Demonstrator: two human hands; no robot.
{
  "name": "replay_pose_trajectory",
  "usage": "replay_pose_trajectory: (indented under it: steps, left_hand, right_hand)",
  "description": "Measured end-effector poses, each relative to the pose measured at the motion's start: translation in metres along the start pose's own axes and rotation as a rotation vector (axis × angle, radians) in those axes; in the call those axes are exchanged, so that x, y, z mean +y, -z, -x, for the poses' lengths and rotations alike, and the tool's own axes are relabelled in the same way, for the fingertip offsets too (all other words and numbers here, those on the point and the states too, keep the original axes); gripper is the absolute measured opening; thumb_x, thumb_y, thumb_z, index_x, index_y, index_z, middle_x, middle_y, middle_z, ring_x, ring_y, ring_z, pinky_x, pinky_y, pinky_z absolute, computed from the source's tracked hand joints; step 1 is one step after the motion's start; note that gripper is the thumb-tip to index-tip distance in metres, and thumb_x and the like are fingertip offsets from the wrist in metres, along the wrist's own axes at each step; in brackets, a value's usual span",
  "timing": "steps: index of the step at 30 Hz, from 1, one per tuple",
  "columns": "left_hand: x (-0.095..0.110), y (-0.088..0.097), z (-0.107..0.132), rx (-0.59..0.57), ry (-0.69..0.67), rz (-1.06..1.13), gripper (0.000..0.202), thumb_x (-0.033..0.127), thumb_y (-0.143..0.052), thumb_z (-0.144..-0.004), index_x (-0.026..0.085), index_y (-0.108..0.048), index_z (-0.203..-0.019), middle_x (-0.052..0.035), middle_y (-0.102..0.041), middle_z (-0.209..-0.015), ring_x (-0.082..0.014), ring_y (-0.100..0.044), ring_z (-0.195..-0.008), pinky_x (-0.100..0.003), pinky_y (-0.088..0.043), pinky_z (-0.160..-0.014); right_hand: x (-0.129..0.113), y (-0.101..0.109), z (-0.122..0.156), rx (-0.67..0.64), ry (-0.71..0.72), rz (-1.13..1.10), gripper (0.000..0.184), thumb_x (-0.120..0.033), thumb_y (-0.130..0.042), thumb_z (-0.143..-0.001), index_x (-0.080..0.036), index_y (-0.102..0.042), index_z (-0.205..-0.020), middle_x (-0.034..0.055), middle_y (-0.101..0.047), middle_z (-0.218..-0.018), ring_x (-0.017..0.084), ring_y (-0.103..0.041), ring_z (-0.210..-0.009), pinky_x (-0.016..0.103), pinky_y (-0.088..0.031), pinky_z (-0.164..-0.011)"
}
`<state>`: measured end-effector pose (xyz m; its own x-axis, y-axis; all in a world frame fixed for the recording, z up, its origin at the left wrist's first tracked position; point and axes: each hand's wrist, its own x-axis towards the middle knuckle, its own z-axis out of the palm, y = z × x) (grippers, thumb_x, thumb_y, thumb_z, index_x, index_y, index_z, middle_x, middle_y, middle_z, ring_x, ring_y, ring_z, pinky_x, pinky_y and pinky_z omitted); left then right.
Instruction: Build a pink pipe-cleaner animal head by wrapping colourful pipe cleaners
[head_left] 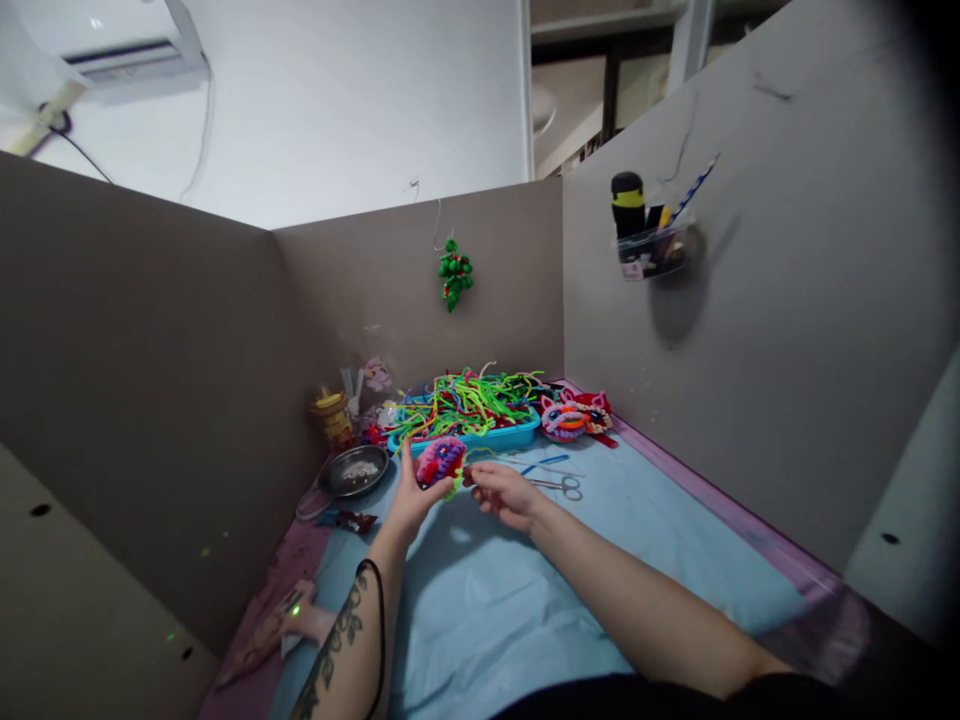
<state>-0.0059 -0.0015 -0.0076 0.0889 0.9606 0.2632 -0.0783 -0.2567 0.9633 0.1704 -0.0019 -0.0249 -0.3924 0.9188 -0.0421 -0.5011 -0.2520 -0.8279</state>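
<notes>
Left hand [411, 502] grips a rounded pink-and-purple fuzzy piece [439, 458]; right hand [507, 494] pinches beside it, contents unclear. Apparently detail work, next calling for steady support.

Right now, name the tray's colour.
The tray is bright blue, seen best in the head view.

Fuzzy piece [441, 461]: pink, purple and red, lime green along its lower edge. Loose strands [474, 402]: chiefly lime green, mixed with red and blue. Tray [504, 438]: bright blue. Eared piece [568, 418]: pink with an orange band. Hanging ornament [454, 270]: green, flecked red. Sheet [510, 610]: pale blue, plain. Bowl [334, 480]: silver. Partition [750, 330]: grey-brown, plain. Slender stick [693, 190]: blue and white, its pattern too small to name surely.
</notes>
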Motion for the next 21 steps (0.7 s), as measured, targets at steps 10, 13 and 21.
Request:
replay_pose_trajectory:
  steps: [10, 13, 21]
  left_hand:
    - [-0.002, -0.011, 0.006, -0.133, 0.041, 0.115, 0.111, 0.024, -0.075, -0.066, 0.031, 0.004, -0.143, -0.0123, -0.045, -0.134, -0.0248, -0.052, -0.114, -0.038, -0.040, -0.096]
    - [-0.007, -0.012, 0.006, -0.149, 0.027, 0.121, 0.110, 0.024, -0.074, -0.067, 0.030, 0.005, -0.143, -0.0126, -0.046, -0.133, -0.0243, -0.053, -0.113, -0.039, -0.040, -0.096]
    - [-0.004, -0.013, 0.008, -0.145, -0.010, 0.012, 0.109, 0.027, -0.072, -0.068, 0.028, 0.007, -0.143, -0.0134, -0.043, -0.136, -0.0243, -0.051, -0.116, -0.039, -0.040, -0.098]
  right_hand:
    - [0.002, -0.005, 0.002, -0.046, 0.034, -0.085, 0.035, -0.028, -0.082, -0.053, -0.014, -0.057, -0.071, -0.0044, -0.050, -0.056, 0.003, -0.040, -0.046, 0.013, -0.022, -0.037]
    - [0.002, -0.006, 0.003, -0.051, 0.035, -0.093, 0.035, -0.028, -0.082, -0.052, -0.014, -0.056, -0.070, -0.0047, -0.050, -0.054, 0.003, -0.039, -0.045, 0.014, -0.021, -0.037]
    - [-0.003, -0.012, 0.008, 0.008, 0.090, -0.032, 0.032, -0.030, -0.075, -0.055, -0.017, -0.048, -0.065, -0.0061, -0.047, -0.050, 0.004, -0.037, -0.043, 0.016, -0.020, -0.038]
